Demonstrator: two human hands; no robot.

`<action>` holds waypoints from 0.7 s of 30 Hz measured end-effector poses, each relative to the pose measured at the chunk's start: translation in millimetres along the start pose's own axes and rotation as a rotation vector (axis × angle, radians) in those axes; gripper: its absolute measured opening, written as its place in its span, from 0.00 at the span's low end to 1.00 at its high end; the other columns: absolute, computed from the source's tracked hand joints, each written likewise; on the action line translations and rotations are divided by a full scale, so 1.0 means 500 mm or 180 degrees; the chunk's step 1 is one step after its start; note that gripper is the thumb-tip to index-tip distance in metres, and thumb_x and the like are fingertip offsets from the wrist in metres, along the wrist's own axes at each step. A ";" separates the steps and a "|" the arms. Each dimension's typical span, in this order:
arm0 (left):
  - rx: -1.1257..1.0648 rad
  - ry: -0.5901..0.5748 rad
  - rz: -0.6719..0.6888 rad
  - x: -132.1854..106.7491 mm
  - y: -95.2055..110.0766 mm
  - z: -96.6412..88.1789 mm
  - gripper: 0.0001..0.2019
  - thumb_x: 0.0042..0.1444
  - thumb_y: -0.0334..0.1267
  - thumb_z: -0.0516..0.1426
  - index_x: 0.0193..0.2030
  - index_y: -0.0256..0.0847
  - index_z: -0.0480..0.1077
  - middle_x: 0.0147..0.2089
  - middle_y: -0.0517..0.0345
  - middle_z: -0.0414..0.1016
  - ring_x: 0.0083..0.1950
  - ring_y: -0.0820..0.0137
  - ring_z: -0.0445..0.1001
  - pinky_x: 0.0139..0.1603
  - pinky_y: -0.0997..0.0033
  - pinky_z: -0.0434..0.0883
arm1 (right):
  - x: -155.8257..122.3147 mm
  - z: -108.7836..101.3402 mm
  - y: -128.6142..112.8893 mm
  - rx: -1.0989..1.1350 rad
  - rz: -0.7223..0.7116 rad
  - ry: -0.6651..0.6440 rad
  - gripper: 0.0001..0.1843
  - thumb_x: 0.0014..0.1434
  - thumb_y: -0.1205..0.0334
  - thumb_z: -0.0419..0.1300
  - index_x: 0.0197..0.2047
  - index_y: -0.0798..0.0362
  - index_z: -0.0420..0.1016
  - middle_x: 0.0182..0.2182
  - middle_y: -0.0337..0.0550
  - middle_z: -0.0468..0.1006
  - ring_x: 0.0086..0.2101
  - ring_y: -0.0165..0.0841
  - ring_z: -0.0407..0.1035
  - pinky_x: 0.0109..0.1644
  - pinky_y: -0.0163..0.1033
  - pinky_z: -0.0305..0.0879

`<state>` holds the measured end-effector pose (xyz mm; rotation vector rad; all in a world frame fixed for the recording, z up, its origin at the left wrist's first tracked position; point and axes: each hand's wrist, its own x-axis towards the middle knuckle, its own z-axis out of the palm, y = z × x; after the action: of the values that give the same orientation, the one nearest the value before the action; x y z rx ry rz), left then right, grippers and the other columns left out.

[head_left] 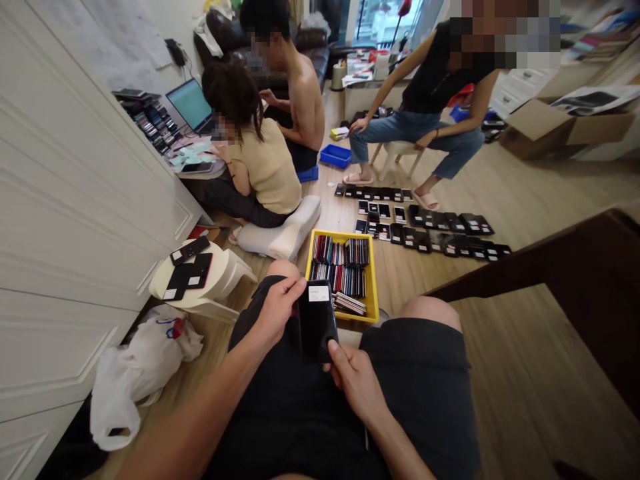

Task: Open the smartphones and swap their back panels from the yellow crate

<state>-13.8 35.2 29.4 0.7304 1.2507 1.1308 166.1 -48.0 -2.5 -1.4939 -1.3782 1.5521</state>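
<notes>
a black phone with a label is held upright, gripped by the left hand with fingers curled round its edge and pinched at the lower corner by the right hand, just in front of a yellow tray packed with phones.

A yellow tray blocks the way ahead of the left hand, a white stool stands left of that hand, and wood floor opens right of the right hand.
</notes>
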 end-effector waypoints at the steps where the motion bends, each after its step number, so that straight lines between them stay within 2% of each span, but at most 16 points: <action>1: 0.0014 0.0015 0.0007 0.002 0.000 0.000 0.22 0.48 0.57 0.69 0.29 0.37 0.75 0.26 0.61 0.71 0.28 0.73 0.66 0.25 0.77 0.62 | 0.001 0.000 -0.001 -0.0028 -0.0024 0.0016 0.37 0.66 0.30 0.48 0.22 0.53 0.71 0.14 0.36 0.64 0.19 0.30 0.61 0.27 0.35 0.57; 10: 0.0250 -0.0008 -0.0040 0.015 -0.003 -0.002 0.24 0.50 0.61 0.66 0.30 0.37 0.75 0.26 0.58 0.73 0.27 0.71 0.68 0.24 0.76 0.63 | 0.011 0.000 -0.005 -0.0033 -0.0012 -0.0121 0.35 0.69 0.34 0.48 0.22 0.52 0.70 0.15 0.38 0.68 0.21 0.31 0.65 0.30 0.35 0.61; 12: 0.0351 -0.0025 -0.0043 0.023 -0.001 -0.006 0.24 0.52 0.61 0.65 0.32 0.37 0.76 0.27 0.58 0.73 0.27 0.70 0.69 0.23 0.75 0.63 | 0.020 -0.007 -0.012 0.0066 -0.0027 -0.0211 0.33 0.70 0.36 0.49 0.24 0.52 0.68 0.18 0.38 0.71 0.23 0.31 0.67 0.31 0.35 0.62; 14: 0.0602 0.0068 0.0194 0.032 0.009 -0.016 0.24 0.57 0.60 0.61 0.38 0.38 0.77 0.31 0.55 0.75 0.30 0.68 0.72 0.25 0.73 0.69 | 0.039 -0.026 -0.021 0.0142 -0.0068 -0.0365 0.28 0.70 0.38 0.51 0.29 0.52 0.68 0.22 0.38 0.74 0.25 0.32 0.69 0.32 0.35 0.64; 15: 0.0840 0.0183 0.0447 0.036 0.015 -0.025 0.23 0.61 0.59 0.58 0.42 0.38 0.78 0.36 0.53 0.77 0.33 0.66 0.75 0.29 0.71 0.72 | 0.054 -0.041 -0.026 0.0154 -0.0085 -0.0490 0.25 0.70 0.40 0.52 0.32 0.51 0.68 0.24 0.38 0.75 0.26 0.32 0.70 0.32 0.35 0.65; 17: 0.1563 0.0519 0.1135 0.042 0.027 -0.050 0.19 0.68 0.52 0.53 0.50 0.41 0.77 0.47 0.50 0.79 0.44 0.63 0.78 0.43 0.64 0.77 | 0.101 -0.079 -0.033 -0.0004 -0.0019 -0.0782 0.20 0.70 0.43 0.54 0.35 0.50 0.68 0.26 0.38 0.78 0.27 0.32 0.72 0.33 0.35 0.68; 19: 0.2371 0.0733 0.1715 0.048 0.030 -0.079 0.16 0.70 0.45 0.50 0.52 0.42 0.76 0.54 0.50 0.78 0.54 0.61 0.77 0.59 0.58 0.73 | 0.173 -0.125 -0.033 -0.0390 0.0305 -0.0950 0.16 0.70 0.48 0.56 0.36 0.51 0.69 0.27 0.39 0.80 0.27 0.33 0.75 0.34 0.35 0.70; 21: 0.2989 0.0648 0.1974 0.054 0.018 -0.105 0.14 0.70 0.40 0.50 0.52 0.42 0.76 0.57 0.49 0.77 0.60 0.60 0.74 0.66 0.54 0.68 | 0.272 -0.169 -0.023 -0.0835 0.0808 -0.0830 0.12 0.70 0.54 0.58 0.38 0.52 0.72 0.28 0.39 0.82 0.29 0.32 0.77 0.34 0.34 0.71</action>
<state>-68.4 55.6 16.8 1.8339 1.8087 1.0756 215.1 102.8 -26.2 -1.7248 -1.6434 1.8318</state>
